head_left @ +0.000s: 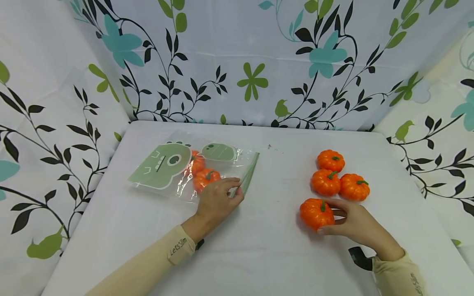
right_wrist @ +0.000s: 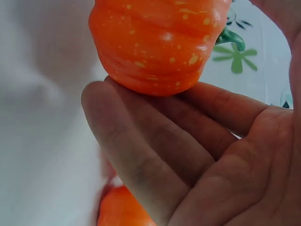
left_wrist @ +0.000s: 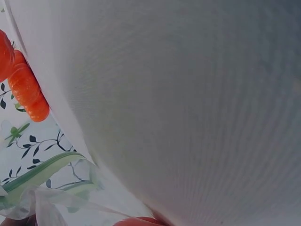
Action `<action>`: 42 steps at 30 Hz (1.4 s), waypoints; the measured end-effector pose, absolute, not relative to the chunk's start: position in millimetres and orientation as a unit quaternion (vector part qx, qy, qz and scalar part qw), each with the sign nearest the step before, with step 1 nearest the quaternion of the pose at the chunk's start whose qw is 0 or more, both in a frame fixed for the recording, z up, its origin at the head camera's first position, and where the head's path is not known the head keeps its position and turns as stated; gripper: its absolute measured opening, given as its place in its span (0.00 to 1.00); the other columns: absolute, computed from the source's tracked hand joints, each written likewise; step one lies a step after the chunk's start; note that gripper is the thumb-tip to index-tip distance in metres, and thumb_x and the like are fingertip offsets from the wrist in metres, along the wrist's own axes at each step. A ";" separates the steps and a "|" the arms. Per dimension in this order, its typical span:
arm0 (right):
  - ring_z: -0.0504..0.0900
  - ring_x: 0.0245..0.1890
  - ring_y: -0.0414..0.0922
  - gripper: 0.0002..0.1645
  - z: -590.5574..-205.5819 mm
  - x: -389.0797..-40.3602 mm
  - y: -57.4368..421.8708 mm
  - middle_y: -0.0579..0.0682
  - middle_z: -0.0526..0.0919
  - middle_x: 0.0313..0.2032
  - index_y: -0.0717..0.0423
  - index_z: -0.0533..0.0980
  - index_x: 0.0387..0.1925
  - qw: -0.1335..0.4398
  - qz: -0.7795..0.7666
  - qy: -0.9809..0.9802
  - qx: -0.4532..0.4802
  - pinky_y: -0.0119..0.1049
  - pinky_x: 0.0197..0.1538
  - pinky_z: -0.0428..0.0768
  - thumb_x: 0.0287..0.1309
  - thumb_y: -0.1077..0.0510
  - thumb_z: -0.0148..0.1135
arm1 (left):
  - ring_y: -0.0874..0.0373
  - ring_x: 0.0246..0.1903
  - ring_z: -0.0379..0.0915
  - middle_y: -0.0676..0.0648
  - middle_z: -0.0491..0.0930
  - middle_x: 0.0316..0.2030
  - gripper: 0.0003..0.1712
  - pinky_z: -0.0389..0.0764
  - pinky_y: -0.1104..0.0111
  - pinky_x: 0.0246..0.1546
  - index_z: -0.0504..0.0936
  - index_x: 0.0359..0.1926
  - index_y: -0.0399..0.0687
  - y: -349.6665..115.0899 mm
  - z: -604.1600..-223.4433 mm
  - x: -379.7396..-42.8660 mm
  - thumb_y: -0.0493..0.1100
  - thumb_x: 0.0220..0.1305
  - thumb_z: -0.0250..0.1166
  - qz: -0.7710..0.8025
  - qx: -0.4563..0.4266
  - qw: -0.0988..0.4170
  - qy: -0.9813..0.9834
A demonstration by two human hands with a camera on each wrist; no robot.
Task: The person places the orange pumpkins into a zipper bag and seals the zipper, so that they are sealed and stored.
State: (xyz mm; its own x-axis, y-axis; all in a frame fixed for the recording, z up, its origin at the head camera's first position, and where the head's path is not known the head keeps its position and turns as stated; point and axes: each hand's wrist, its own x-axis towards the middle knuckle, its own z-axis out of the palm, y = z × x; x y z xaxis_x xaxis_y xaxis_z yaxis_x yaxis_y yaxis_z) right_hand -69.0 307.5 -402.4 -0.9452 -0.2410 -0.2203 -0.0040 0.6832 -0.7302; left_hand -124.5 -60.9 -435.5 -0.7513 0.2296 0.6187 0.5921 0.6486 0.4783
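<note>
Pumpkin (head_left: 314, 214), at four o'clock from the bag (head_left: 177, 164), is grasped by the right hand (head_left: 352, 222); the left hand (head_left: 217, 201) seemingly pinches the bag's edge. Likely pick-up step; next calls for lifting toward ten o'clock.

Bag (head_left: 157, 168) on left half of table (head_left: 274, 255); two pumpkins (head_left: 201, 181) inside, one behind the other. Left hand (head_left: 218, 201) at bag's right end. Well to the right, three pumpkins (head_left: 324, 183) clustered: one behind, two side by side before it. Lone pumpkin (head_left: 312, 213) just in front, right hand (head_left: 355, 220) at its right side. Curtain (head_left: 222, 61) behind table.
</note>
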 end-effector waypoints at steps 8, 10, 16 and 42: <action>0.81 0.54 0.57 0.53 -404.6 -81.9 278.4 0.59 0.78 0.60 0.63 0.71 0.67 0.157 -0.403 0.895 -0.106 0.40 0.47 0.85 0.42 0.46 0.83 | 0.55 0.34 0.87 0.46 0.89 0.40 0.12 0.85 0.66 0.31 0.90 0.39 0.39 -61.7 -434.7 -124.9 0.34 0.52 0.69 -0.350 -0.229 0.242 -0.876; 0.81 0.56 0.57 0.52 -405.4 -85.4 270.1 0.56 0.79 0.60 0.61 0.71 0.67 0.158 -0.408 0.892 -0.117 0.41 0.49 0.84 0.41 0.46 0.83 | 0.54 0.32 0.86 0.45 0.89 0.41 0.12 0.85 0.66 0.31 0.90 0.40 0.39 -61.7 -434.4 -124.8 0.34 0.52 0.69 -0.354 -0.224 0.234 -0.877; 0.78 0.58 0.53 0.51 -408.9 -95.2 246.0 0.49 0.79 0.60 0.55 0.72 0.67 0.167 -0.418 0.883 -0.134 0.43 0.53 0.83 0.41 0.45 0.84 | 0.55 0.31 0.87 0.45 0.89 0.41 0.13 0.85 0.65 0.30 0.91 0.40 0.38 -62.2 -433.2 -123.5 0.34 0.54 0.67 -0.359 -0.215 0.221 -0.881; 0.84 0.50 0.48 0.55 -430.1 -136.7 161.5 0.46 0.79 0.61 0.53 0.71 0.70 0.110 -0.458 0.871 -0.137 0.47 0.54 0.82 0.42 0.37 0.81 | 0.58 0.30 0.85 0.47 0.89 0.40 0.11 0.84 0.69 0.30 0.91 0.38 0.39 -63.1 -430.8 -121.3 0.34 0.55 0.67 -0.354 -0.218 0.225 -0.881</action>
